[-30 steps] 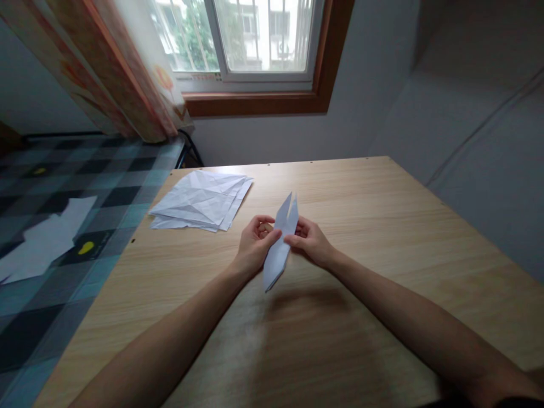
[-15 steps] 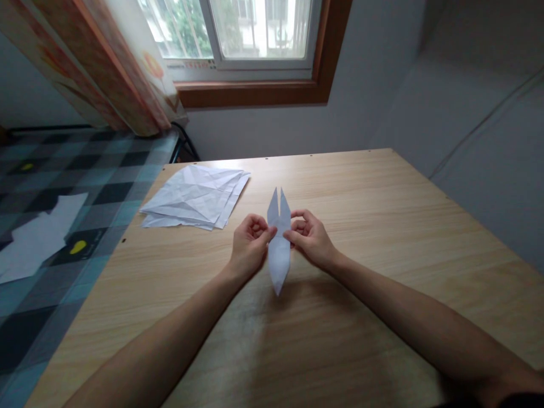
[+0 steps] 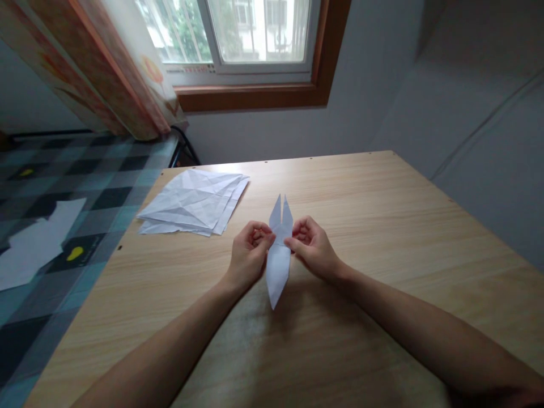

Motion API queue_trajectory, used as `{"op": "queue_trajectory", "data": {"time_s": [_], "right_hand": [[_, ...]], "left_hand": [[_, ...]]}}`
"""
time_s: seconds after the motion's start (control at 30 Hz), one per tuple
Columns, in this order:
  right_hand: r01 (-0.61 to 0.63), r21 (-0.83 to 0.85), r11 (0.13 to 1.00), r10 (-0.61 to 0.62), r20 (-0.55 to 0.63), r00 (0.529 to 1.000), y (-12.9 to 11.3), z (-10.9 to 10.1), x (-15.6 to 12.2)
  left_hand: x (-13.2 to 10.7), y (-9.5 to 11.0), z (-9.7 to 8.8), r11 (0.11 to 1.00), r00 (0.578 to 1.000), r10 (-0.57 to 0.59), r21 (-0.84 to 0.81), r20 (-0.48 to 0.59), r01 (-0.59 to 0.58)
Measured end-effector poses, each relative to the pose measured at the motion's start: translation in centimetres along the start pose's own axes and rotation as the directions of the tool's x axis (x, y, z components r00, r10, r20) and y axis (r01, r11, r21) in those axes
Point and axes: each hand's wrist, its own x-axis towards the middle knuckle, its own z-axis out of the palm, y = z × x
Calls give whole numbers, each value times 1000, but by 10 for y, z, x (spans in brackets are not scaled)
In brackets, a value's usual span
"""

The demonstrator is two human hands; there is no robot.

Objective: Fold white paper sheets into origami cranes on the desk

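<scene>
A folded white paper (image 3: 278, 266) is held above the wooden table (image 3: 361, 215), long and narrow. Its far end splits into two points, and its near end tapers to a single point. My left hand (image 3: 250, 249) pinches its left edge near the middle, thumb on top. On the opposite edge, my right hand (image 3: 314, 246) grips it the same way, with the thumb lying on the paper. The fingertips beneath the paper are partly hidden.
Creased white sheets (image 3: 195, 198) lie stacked at the table's far left. Left of the table, a checkered cloth (image 3: 97, 195) carries more white paper (image 3: 38, 243). Beyond the table are a wall, a window (image 3: 259, 34) and a curtain (image 3: 106, 73).
The folded paper and both hands sit slightly lower in view. The paper's near point has swung a little left and toward me. Both hands keep their hold.
</scene>
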Motion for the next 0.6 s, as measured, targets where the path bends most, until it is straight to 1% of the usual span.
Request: {"op": "queue_trajectory", "data": {"time_s": [0.13,0.27,0.33,0.47,0.53,0.6], "right_hand": [[3,-49,999,-3,5,1000,1,-1,-2],[22,-63,998,-23,-21,1000,3,-2,-3],[26,-69,997,-29,-33,999,3,-2,-4],[18,-82,996,-19,-15,1000,1,-2,-5],[28,-91,995,-30,-23,999,0,-2,-6],[36,-104,994,-39,-34,999,-1,-2,-6]], "left_hand": [[-3,2,1,1000,1000,-7,26,-4,7],[-8,2,0,995,997,-49,86,65,44],[-9,0,-1,994,996,-54,98,64,48],[-9,-2,-4,991,997,-52,127,51,45],[-9,-2,-4,988,997,-32,154,71,20],[-8,-2,-5,981,994,17,189,108,-37]]}}
